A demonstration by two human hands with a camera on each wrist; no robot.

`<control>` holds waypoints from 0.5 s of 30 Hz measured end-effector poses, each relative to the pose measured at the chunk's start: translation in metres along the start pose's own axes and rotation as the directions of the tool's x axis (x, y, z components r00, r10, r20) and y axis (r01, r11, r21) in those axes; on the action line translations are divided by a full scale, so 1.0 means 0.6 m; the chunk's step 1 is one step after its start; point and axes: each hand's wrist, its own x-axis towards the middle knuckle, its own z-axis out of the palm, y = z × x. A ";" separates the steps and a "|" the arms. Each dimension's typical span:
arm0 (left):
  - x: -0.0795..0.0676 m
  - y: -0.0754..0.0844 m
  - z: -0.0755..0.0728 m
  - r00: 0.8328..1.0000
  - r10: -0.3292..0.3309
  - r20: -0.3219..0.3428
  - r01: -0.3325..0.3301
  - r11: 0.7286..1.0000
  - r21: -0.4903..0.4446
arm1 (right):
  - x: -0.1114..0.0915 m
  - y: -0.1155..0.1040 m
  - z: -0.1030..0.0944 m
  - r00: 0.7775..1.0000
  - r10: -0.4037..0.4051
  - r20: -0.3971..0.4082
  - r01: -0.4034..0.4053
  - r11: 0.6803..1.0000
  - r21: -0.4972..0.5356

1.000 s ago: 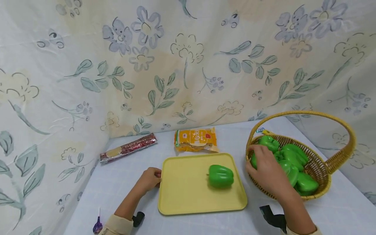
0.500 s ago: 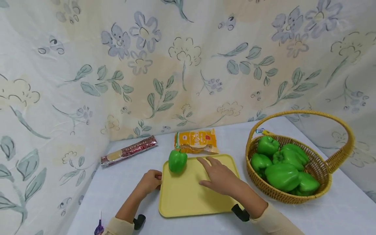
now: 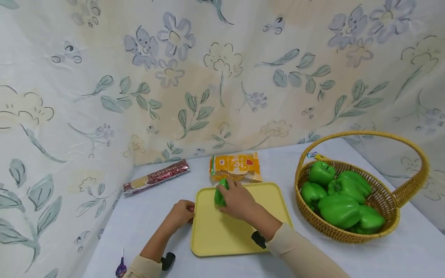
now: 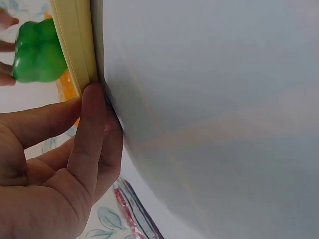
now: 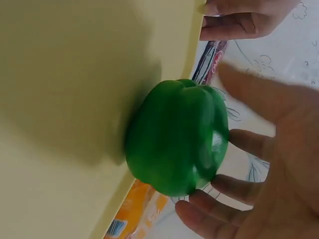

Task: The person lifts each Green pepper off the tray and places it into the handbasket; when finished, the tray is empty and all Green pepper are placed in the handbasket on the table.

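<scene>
On the yellow tray (image 3: 240, 235), near its far left corner, stands a green bell pepper (image 5: 174, 139). My right hand (image 3: 240, 200) reaches over the tray to it. In the right wrist view its fingertips touch the pepper's side, while the thumb stretches out apart from it. My left hand (image 3: 180, 215) pinches the tray's left edge between thumb and fingers, as the left wrist view shows. Part of the pepper is hidden behind the right hand in the head view.
A wicker basket (image 3: 320, 229) with a tall handle, holding several green bell peppers (image 3: 340, 210), stands right of the tray. Behind lie an orange snack packet (image 3: 236, 166) and a dark red packet (image 3: 156, 177). A purple-wrapped lollipop (image 3: 121, 268) lies at front left.
My right hand has left the basket and come over the tray onto the bell pepper. The pepper has shifted from the tray's right side to its far left. The left hand stays put.
</scene>
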 end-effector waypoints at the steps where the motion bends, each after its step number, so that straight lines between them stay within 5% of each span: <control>1: 0.001 0.000 0.000 1.000 -0.001 -0.001 0.001 1.000 0.003 | 0.000 0.002 0.000 1.000 -0.001 -0.016 0.001 1.000 -0.016; 7: 0.004 0.003 -0.006 1.000 -0.015 -0.011 0.016 1.000 0.020 | 0.012 0.019 0.003 0.991 -0.020 -0.129 0.000 0.988 -0.155; 15: 0.002 -0.001 0.004 1.000 0.010 -0.002 -0.010 1.000 0.016 | 0.015 0.026 0.009 0.995 -0.009 -0.098 -0.009 0.984 -0.178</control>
